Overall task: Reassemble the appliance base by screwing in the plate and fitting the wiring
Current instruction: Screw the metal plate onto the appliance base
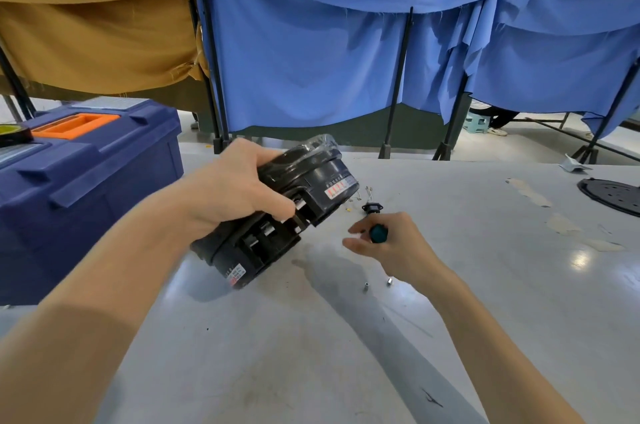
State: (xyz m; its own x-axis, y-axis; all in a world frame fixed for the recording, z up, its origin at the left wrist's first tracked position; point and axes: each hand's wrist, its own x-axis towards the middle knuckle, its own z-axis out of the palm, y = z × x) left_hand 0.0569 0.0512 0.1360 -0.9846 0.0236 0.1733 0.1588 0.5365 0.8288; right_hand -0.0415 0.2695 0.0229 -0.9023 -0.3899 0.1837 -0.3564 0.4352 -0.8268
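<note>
Fingers [273,207] of our left hand [232,188] clamp one tilted round black plastic appliance base [322,178]; our right hand [398,247] grips one teal-handled tool [378,233]; two silver spacers [366,287] lie on the table [311,354].

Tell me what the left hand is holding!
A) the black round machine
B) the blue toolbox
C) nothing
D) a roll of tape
A: the left hand grips the black round machine, tilted up off the table; the right hand holds a green-handled tool.
</note>
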